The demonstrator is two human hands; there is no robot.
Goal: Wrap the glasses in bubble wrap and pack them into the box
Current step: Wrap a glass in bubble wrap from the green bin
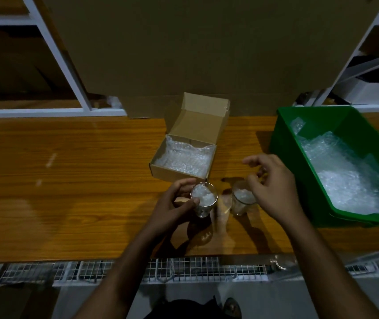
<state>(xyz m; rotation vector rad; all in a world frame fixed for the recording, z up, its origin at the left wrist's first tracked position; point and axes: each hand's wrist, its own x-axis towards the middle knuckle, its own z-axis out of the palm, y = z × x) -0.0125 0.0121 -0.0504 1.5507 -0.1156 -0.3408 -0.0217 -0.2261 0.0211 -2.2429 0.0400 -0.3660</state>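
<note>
Wooden table point(68, 180) under hands. Small cardboard box point(179, 173) open, bubble wrap point(184, 161) lying inside. Left hand point(172, 203) grips left glass point(203, 201), stuffed with wrap. Right hand point(273, 183) over right glass point(241, 200), fingers curled near rim; cannot tell if holding. Green bin point(299, 143) at right, more wrap inside.

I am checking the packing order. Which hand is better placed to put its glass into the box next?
Probably the left hand: it grips the left glass just in front of the box. The right hand only hovers at the rim of the right glass, off to the box's side.
</note>
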